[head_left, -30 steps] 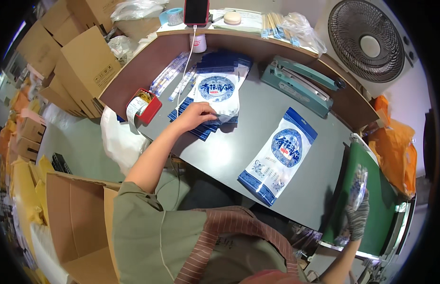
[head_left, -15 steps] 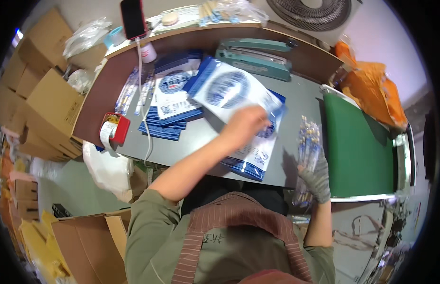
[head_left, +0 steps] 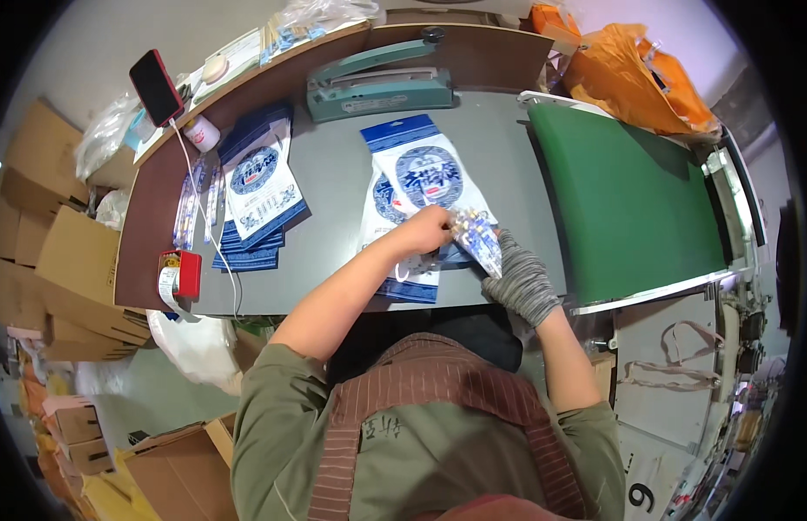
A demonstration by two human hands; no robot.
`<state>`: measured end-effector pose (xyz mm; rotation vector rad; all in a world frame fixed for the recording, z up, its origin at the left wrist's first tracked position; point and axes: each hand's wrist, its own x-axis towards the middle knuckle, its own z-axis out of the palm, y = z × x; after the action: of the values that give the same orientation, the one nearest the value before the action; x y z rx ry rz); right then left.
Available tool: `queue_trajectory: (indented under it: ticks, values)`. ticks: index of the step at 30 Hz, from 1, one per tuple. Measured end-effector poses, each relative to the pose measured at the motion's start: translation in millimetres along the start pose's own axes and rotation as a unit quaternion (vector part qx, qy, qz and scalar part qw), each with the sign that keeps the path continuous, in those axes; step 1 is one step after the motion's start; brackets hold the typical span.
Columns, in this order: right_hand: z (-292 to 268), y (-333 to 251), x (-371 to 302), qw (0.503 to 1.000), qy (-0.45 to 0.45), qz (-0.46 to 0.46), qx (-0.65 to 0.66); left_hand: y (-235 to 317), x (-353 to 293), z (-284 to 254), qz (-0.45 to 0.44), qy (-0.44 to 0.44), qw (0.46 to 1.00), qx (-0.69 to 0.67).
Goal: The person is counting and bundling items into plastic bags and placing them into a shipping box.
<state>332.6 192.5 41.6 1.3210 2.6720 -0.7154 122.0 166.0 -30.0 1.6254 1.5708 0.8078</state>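
Observation:
In front of me, my gloved right hand grips a bundle of thin, wrapped sticks with blue and gold tips. The fingers of my bare left hand are closed at the bundle's upper left end. Beneath both hands, a flat blue-and-white plastic pouch overlaps another pouch on the grey desk. The lower part of these pouches is partly hidden by my hands. To the left lies a stack of similar pouches.
A green hand sealer stands at the back of the desk. On the right is a green conveyor belt, with an orange bag behind. A red box, more wrapped sticks and a phone with a white cable are at left.
My right hand has brought the bundle from the desk's right side to the middle, over the pouches. My left hand has laid down the pouch and moved to the bundle. The view has shifted right.

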Motion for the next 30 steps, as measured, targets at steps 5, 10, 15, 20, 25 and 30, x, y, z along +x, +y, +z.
queue_trajectory:
  ticks: [5, 10, 15, 20, 25, 30]
  values:
    - [24, 22, -3, 0.992, 0.069, -0.05, -0.096, 2, -4, 8, -0.058, 0.05, 0.996, -0.052]
    - [23, -3, -4, 0.982, 0.052, -0.031, -0.178, 6, -8, 21, 0.036, 0.214, 0.972, 0.088]
    - [35, 2, -15, 0.974, 0.123, -0.06, -0.179, 1, -5, 14, -0.04, 0.215, 0.975, 0.031]
    - [35, 6, -13, 0.977, 0.118, -0.051, -0.168, 37, -28, 17, 0.188, 0.254, 0.945, 0.086]
    - [49, 34, 11, 0.933, 0.005, -0.069, 0.352, 72, -43, 23, 0.32, 0.158, 0.919, 0.166]
    - [46, -9, -73, 0.597, -0.099, 0.043, 0.795, 85, -79, 16, 0.324, 0.042, 0.941, 0.089]
